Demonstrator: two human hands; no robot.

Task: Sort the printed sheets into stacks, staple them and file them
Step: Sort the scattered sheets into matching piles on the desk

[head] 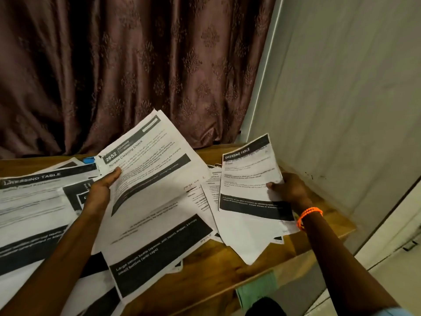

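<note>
Printed sheets (45,201), thin white paper with black header bars, lie loose and overlapping across the wooden desk (262,258), spilling past its left and near edges. Left hand (102,185) pinches the left margin of a lifted sheaf (148,169) headed "Screen Cleaning Check", thumb on top, over the desk's middle. Right hand (289,188) pinches the right margin of a "Dressing Table" sheet (248,179) near the right edge. Small print blurred. Orange braided wristband (309,213). Maroon patterned curtain (136,65) behind. Blue object (89,159) mostly hidden.

Left hand (103,185) and right hand (289,189) each hold printed sheets (150,169) above the table (250,267).
</note>
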